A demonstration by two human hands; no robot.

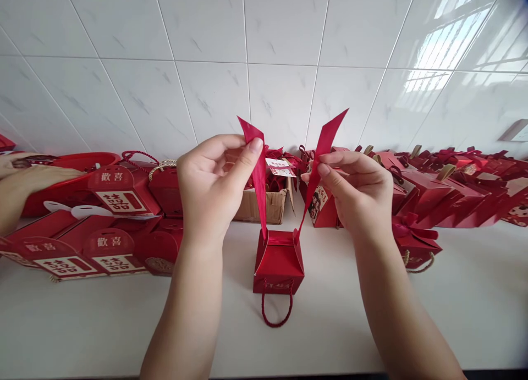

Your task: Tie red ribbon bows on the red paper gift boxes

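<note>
Left hand [214, 182], pinching one raised end of a red ribbon [260, 190]; right hand [361, 190], pinching the other. Both ends, I log from afar, run down to the top of one small red box [278, 260] on the white bench [324, 328], below and between the hands.

Our small red gift box [278, 265] stands upright, its cord handle [277, 325] looped towards us; we hold its crimson ribbon [259, 190] untied, both ends raised apart.
</note>
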